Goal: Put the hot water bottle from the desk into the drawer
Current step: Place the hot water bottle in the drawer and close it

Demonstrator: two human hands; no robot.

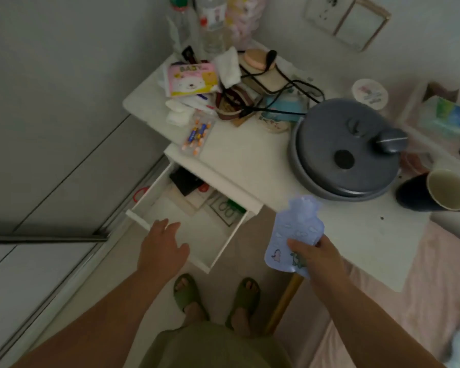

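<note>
The hot water bottle (pixel 290 235), pale blue with small cartoon prints, is held at lower right of centre in the frame by the right hand (pixel 316 258), its neck pointing up toward the desk (pixel 250 160); it is kept off the desk surface, just beside the desk's front edge and to the right of the drawer (pixel 191 221). The drawer is seen pulled out at centre left, white inside, with a dark flat object, papers and a pair of scissors gathered toward its back; the front part is bare. A dark cup (pixel 436 192) is laid on its side at the right edge, beside a grey lidded pot (pixel 343 155). The bottle's lower end is gripped between thumb and fingers. The left hand (pixel 162 248) is spread open over the drawer's front edge, nothing held; whether the edge is touched cannot be told.
</note>
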